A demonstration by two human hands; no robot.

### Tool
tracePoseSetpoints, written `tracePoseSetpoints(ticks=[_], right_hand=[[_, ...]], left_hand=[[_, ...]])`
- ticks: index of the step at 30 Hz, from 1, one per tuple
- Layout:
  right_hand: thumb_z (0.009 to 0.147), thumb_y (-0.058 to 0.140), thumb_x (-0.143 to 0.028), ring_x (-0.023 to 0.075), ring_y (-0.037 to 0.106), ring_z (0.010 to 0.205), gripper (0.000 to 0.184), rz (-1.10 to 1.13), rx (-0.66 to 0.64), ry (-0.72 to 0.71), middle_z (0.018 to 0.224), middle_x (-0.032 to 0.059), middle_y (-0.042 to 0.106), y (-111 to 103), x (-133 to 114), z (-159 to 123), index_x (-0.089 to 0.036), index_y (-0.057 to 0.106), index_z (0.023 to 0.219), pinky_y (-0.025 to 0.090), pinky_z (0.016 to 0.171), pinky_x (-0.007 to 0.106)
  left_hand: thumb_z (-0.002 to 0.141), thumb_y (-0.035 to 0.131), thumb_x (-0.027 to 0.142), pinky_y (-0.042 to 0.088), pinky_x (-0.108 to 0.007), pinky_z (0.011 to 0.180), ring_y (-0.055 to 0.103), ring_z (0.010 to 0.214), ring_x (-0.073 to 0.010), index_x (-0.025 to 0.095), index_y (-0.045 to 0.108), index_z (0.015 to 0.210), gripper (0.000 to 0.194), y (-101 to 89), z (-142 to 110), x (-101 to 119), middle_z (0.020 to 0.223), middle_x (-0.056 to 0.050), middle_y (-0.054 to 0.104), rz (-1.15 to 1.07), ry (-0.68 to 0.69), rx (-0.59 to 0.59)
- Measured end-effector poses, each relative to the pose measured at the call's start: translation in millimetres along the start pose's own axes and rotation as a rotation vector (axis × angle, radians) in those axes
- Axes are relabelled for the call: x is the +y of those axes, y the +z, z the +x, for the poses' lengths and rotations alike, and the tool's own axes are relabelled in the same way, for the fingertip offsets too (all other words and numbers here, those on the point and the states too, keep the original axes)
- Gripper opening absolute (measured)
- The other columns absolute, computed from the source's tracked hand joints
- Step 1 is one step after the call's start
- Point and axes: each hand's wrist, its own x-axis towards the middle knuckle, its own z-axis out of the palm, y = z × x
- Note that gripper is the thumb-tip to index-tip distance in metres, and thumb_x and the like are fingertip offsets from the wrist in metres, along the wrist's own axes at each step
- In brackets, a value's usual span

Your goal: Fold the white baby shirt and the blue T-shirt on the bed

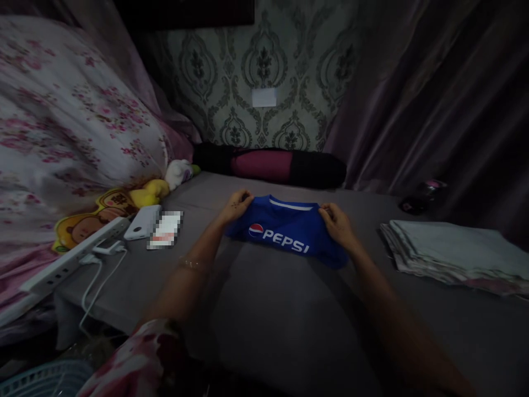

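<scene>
A folded blue shirt with a white PEPSI logo and a white collar stripe lies on the grey bed sheet. My left hand pinches the shirt's upper left corner with its fingers closed. At the upper right corner, my right hand grips the cloth the same way. Both forearms reach forward over the sheet, and a thin bracelet shows on the left wrist.
A stack of folded pale cloth lies at the right. A white power strip with cables, a white power bank and a yellow plush toy sit at the left by a floral quilt. A dark bolster lies by the wall.
</scene>
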Motion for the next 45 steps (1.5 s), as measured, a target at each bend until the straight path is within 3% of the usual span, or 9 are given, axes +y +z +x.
tracePoseSetpoints(ticks=[4, 8, 16, 23, 30, 35, 36, 40, 45], right_hand=[[0.086, 0.046, -0.049, 0.0142, 0.042, 0.052, 0.028, -0.027, 0.014, -0.036, 0.055, -0.0055, 0.044, -10, -10, -3, -0.023, 0.055, 0.091, 0.034, 0.052, 0.027], [0.085, 0.051, -0.047, 0.0152, 0.05, 0.059, 0.028, -0.051, -0.044, -0.104, 0.064, -0.0023, 0.055, -33, -23, 0, -0.022, 0.06, 0.093, 0.039, 0.058, 0.028], [0.076, 0.068, -0.047, 0.016, 0.063, 0.071, 0.031, 0.099, -0.479, -0.013, 0.079, 0.0019, 0.068, -112, -90, -1, -0.021, 0.071, 0.091, 0.053, 0.063, 0.03], [0.073, 0.074, -0.045, 0.0199, 0.067, 0.076, 0.025, -0.007, -0.377, 0.043, 0.083, 0.003, 0.072, -163, -149, 7, -0.024, 0.074, 0.087, 0.055, 0.068, 0.034], [0.071, 0.074, -0.048, 0.0187, 0.063, 0.068, 0.027, -0.286, -0.179, -0.174, 0.069, 0.0011, 0.069, -157, -146, 38, -0.021, 0.073, 0.068, 0.049, 0.064, 0.03], [0.079, 0.064, -0.051, 0.0194, 0.063, 0.073, 0.034, -0.114, 0.198, -0.346, 0.078, 0.0025, 0.07, -154, -130, 56, -0.02, 0.075, 0.089, 0.05, 0.067, 0.032], [0.081, 0.062, -0.05, 0.0198, 0.064, 0.076, 0.035, -0.067, 0.264, -0.368, 0.082, 0.003, 0.071, -152, -127, 60, -0.02, 0.074, 0.094, 0.051, 0.069, 0.033], [0.076, 0.069, -0.046, 0.0218, 0.065, 0.089, 0.026, -0.126, 0.227, -0.398, 0.093, 0.004, 0.071, -137, -115, 77, -0.023, 0.075, 0.085, 0.051, 0.084, 0.037], [0.076, 0.068, -0.035, 0.0226, 0.064, 0.095, 0.016, -0.131, 0.267, -0.373, 0.101, 0.0058, 0.07, -132, -107, 97, -0.021, 0.074, 0.079, 0.049, 0.088, 0.039]], left_hand=[[0.079, 0.059, 0.048, 0.045, -0.028, 0.076, 0.059, 0.087, -0.0193, 0.014, 0.068, 0.097, 0.039, -18.4, -9, 27, 0.095, -0.006, 0.068, -0.048, 0.042, -0.093], [0.068, 0.071, 0.05, 0.045, -0.026, 0.068, 0.06, 0.077, -0.018, 0.016, 0.071, 0.087, 0.039, -40.6, -19, 54, 0.082, -0.003, 0.069, -0.049, -0.013, -0.234], [0.069, 0.074, 0.046, 0.042, -0.023, 0.06, 0.056, 0.064, -0.012, 0.017, 0.07, 0.073, 0.03, -94.6, -32, 104, 0.067, 0.002, 0.062, -0.144, 0.066, -0.284], [0.065, 0.078, 0.039, 0.049, -0.027, 0.063, 0.061, 0.068, -0.0154, 0.018, 0.072, 0.082, 0.028, -135.6, -22, 157, 0.075, -0.002, 0.066, -0.204, 0.115, -0.23], [0.063, 0.075, 0.032, 0.046, -0.025, 0.06, 0.059, 0.066, -0.016, 0.017, 0.067, 0.068, 0.018, -117.3, 16, 168, 0.066, -0.001, 0.062, 0.122, 0.273, -0.073], [0.074, 0.065, 0.033, 0.047, -0.026, 0.073, 0.059, 0.084, -0.0169, 0.017, 0.066, 0.083, 0.018, -105.5, 24, 185, 0.084, -0.001, 0.065, 0.052, 0.488, 0.527], [0.076, 0.063, 0.032, 0.046, -0.026, 0.075, 0.058, 0.086, -0.0164, 0.017, 0.066, 0.086, 0.018, -103.1, 26, 188, 0.087, -0.001, 0.066, 0.015, 0.504, 0.58], [0.073, 0.065, 0.025, 0.045, -0.03, 0.077, 0.059, 0.082, -0.0181, 0.016, 0.066, 0.08, 0.012, -90.7, 39, 185, 0.077, -0.001, 0.064, 0.142, 0.334, 0.276], [0.073, 0.065, 0.028, 0.038, -0.04, 0.091, 0.06, 0.094, -0.025, 0.02, 0.069, 0.084, 0.014, -89.0, 56, 169, 0.078, -0.002, 0.066, 0.359, 0.283, 0.372]])
